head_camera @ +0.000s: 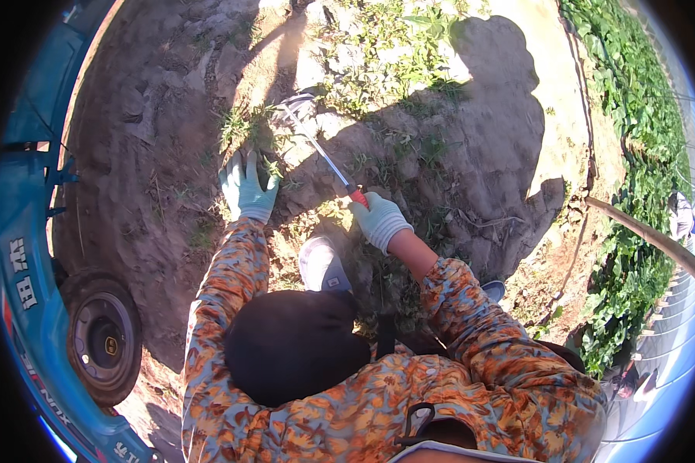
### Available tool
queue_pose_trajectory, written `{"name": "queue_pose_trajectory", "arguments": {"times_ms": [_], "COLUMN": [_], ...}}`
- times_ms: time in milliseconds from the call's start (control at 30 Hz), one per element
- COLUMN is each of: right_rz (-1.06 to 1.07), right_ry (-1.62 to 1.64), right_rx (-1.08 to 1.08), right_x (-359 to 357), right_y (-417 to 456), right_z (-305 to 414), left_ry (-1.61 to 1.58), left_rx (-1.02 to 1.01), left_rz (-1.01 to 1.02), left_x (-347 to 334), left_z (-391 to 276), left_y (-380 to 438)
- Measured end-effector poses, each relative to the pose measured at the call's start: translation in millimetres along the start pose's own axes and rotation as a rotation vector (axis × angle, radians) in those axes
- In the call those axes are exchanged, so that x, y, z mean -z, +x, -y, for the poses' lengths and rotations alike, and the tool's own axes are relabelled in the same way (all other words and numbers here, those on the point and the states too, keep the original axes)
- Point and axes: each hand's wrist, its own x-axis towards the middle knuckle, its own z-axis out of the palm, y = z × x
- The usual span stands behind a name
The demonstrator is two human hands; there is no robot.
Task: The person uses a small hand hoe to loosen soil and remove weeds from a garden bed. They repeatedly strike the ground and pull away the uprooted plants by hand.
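My right hand (379, 219), in a pale green knit glove with a white cuff, grips the red handle of a small hand hoe (319, 151). Its thin metal shaft slants up and left to a metal head, which rests at the soil beside low weeds. My left hand (248, 186), gloved alike, lies palm down with fingers spread on the ground, just below a tuft of grassy weeds (236, 128). Whether its fingertips touch the stems, I cannot tell. Dry soil lies between both hands, above my shoe (323, 265).
A blue vehicle (26, 231) with a black wheel (101, 338) stands at the left. Low weeds (382, 58) grow ahead. At the right are a wooden pole (643, 231), dense leafy plants (625, 289) and plastic sheeting (680, 347).
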Motion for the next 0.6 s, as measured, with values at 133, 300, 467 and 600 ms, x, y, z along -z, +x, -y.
{"name": "queue_pose_trajectory", "arguments": {"times_ms": [133,300,467,600], "right_rz": [-0.226,-0.276,-0.198,-0.114], "right_ry": [0.259,0.327,0.676,0.395], "right_rx": [-0.114,-0.180,-0.155,-0.100], "right_x": [-2.5,7.3,-0.7,-32.8], "right_y": [26.6,72.1,74.4,44.8], "right_z": [-44.5,-52.8,-4.6,-17.0], "left_ry": [0.003,0.000,0.015,0.016], "left_rx": [-0.028,-0.019,0.007,0.004], "left_rz": [-0.040,-0.062,-0.014,-0.018], "left_x": [-5.4,-7.7,-9.0,-11.5], "left_z": [-4.6,-2.7,0.6,3.0], "left_y": [2.3,3.0,1.2,0.7]}}
